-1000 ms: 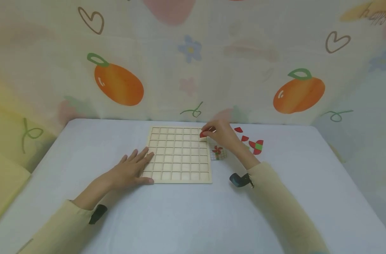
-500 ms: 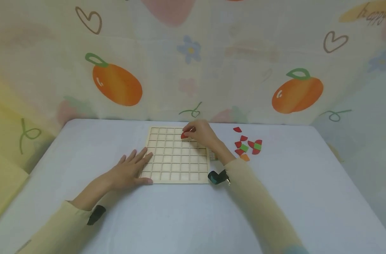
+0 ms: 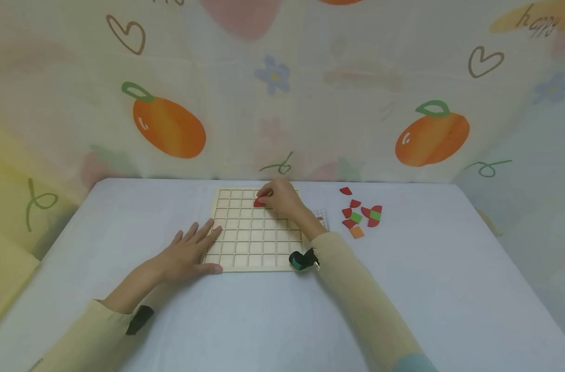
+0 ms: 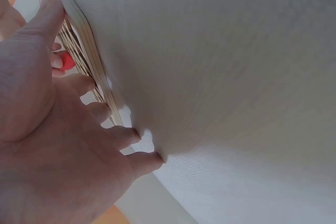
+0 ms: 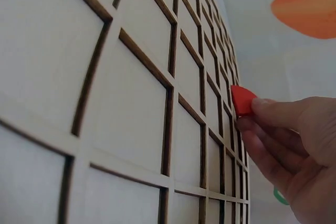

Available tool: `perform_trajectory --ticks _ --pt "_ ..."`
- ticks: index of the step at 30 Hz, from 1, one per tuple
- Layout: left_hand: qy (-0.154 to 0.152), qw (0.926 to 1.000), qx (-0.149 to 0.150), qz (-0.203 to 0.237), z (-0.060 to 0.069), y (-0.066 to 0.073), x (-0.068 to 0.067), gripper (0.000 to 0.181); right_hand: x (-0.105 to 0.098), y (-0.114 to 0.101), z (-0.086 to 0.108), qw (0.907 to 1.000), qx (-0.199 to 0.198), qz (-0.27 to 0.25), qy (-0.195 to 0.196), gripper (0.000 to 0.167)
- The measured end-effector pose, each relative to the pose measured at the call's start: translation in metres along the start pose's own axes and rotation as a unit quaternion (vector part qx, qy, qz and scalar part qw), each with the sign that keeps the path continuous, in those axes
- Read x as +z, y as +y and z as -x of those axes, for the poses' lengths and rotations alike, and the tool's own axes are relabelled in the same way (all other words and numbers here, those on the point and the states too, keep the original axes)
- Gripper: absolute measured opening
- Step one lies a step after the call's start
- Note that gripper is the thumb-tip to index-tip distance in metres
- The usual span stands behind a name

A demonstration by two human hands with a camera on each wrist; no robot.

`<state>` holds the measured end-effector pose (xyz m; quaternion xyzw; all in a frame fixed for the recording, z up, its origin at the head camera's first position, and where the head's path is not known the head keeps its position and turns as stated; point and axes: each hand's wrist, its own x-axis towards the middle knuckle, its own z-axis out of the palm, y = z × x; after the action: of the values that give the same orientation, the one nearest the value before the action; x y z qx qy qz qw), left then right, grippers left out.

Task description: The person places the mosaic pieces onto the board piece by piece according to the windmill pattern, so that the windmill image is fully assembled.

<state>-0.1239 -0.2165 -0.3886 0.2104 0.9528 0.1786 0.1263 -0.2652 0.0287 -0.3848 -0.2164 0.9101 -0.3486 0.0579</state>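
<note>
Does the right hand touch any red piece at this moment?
Touching. The right wrist view shows the right hand pinching a red piece, thumb against it.

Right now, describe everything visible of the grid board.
The grid board looks wooden and pale, dark-sided strips dividing it into square cells. It lies flat on the white table. The left hand touches its left edge; the right hand, pinching a red piece, partly hides its far side. Whether that piece touches it is unclear.

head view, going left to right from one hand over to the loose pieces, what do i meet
Left hand → red piece → right hand → gridded card → orange square piece → rightmost green piece
</note>
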Motion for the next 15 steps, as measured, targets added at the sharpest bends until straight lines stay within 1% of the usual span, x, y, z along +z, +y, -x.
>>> perform_trajectory --ticks 4,6,11,15 --pt "-0.001 1.0 0.002 0.001 -0.0009 0.0002 0.0 0.094 -0.0009 0.0019 -0.0008 0.9996 0.01 0.027 -0.006 0.015" --pt "-0.002 1.0 0.003 0.001 -0.001 0.0003 -0.0005 0.094 -0.0019 0.0026 -0.0013 0.9994 0.011 0.031 -0.011 0.016" --pt "-0.004 1.0 0.002 0.007 -0.0007 0.0018 -0.0023 0.094 -0.0036 0.0028 -0.0028 0.9989 0.005 0.04 -0.026 0.018" --pt "-0.007 0.9999 0.002 0.014 -0.0004 0.0026 -0.0028 0.093 -0.0037 0.002 -0.004 0.9976 0.0 0.061 -0.033 0.019"
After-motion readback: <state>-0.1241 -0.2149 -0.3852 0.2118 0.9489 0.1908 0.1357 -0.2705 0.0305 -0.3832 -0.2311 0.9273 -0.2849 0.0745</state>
